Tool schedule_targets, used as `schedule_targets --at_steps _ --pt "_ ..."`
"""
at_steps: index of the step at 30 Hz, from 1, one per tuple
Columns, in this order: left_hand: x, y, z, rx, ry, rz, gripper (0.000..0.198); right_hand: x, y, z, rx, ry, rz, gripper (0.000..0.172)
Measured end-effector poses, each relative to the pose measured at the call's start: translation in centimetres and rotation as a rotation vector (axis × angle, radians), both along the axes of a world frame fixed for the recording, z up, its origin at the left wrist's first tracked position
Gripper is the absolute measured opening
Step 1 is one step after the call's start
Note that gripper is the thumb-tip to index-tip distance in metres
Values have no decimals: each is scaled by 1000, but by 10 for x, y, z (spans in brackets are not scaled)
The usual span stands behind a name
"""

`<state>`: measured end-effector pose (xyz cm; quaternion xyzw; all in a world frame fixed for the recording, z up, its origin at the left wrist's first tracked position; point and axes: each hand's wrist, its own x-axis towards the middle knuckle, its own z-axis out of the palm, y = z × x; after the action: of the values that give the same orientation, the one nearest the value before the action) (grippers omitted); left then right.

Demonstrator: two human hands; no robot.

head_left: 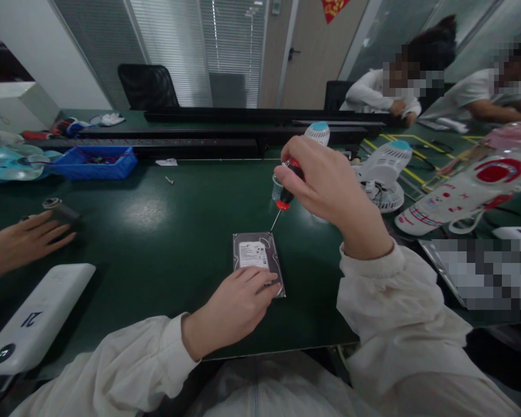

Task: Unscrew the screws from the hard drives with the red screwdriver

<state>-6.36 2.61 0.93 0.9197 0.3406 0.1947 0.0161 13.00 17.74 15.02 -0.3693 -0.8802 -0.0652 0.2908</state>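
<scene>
A hard drive (255,255) lies label-up on the dark green table (156,231). My left hand (237,307) rests on its near edge, fingers flat and pressing it down. My right hand (325,182) is closed round a red and black screwdriver (286,194), held upright with its tip at the drive's far right corner.
Another person's hand (26,237) lies at the left beside a small cylinder (61,208). A white box (35,318) sits at the near left, a blue tray (93,162) at the back left, small white fans (382,171) and packaging (460,197) at the right. Two people sit at the far right.
</scene>
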Motion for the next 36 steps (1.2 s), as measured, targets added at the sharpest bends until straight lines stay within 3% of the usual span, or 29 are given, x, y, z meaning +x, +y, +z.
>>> schedule_targets --at_steps 2,5,10,13,18,21,24,31,36 --pt "0 0 -1 1 -2 -2 32 2 -1 1 -30 2 84 14" --pt "0 0 -1 3 -4 -6 32 3 -1 2 -68 20 176 22" --pt "1 0 -2 12 -2 4 33 0 2 -2 -59 16 128 11" --pt "0 0 -1 9 0 -2 33 -1 2 -3 -46 -17 109 11" --pt "0 -1 0 2 3 -2 34 1 2 0 -77 -13 200 22" --pt "0 0 -1 1 0 -4 34 0 -1 1 -56 -24 129 15" --pt "0 0 -2 1 -3 -4 33 -1 -4 2 -44 -38 25 24" --pt "1 0 -1 21 -18 -4 33 0 -3 1 -86 -25 119 22" --pt "0 0 -2 5 -16 -6 33 -3 -4 0 19 -85 -123 26"
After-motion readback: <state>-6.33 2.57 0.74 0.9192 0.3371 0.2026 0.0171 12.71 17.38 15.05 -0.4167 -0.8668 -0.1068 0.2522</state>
